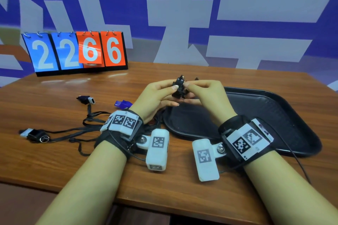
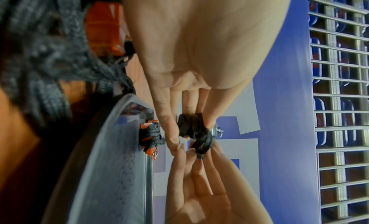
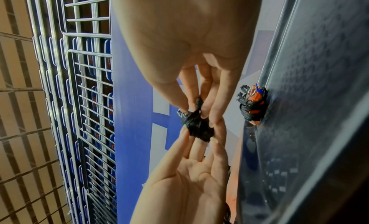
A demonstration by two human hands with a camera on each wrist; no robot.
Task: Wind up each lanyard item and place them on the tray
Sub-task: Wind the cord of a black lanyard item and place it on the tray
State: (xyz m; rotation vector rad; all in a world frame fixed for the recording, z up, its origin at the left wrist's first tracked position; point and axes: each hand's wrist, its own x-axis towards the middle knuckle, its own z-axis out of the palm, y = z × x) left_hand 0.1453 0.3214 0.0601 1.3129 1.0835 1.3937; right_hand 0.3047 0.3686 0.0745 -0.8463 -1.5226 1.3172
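Note:
Both hands meet above the near-left part of the black tray [image 1: 274, 115] and hold one black wound lanyard bundle [image 1: 180, 87] between them. My left hand [image 1: 172, 91] pinches its left side with thumb and fingers. My right hand [image 1: 190, 90] pinches the loose cord end at the bundle's top [image 3: 198, 102]. A metal ring [image 2: 216, 130] sticks out of the bundle [image 2: 192, 129]. On the tray [image 3: 319, 101] lies an orange whistle wound in black cord [image 3: 252, 104], also seen in the left wrist view [image 2: 150, 136].
Unwound lanyards lie tangled on the wooden table [image 1: 54, 160] to the left: a dark whistle [image 1: 86, 99], a blue whistle [image 1: 123, 103] and a black-and-white one [image 1: 34, 134]. A flip scoreboard [image 1: 76, 53] stands at the back left.

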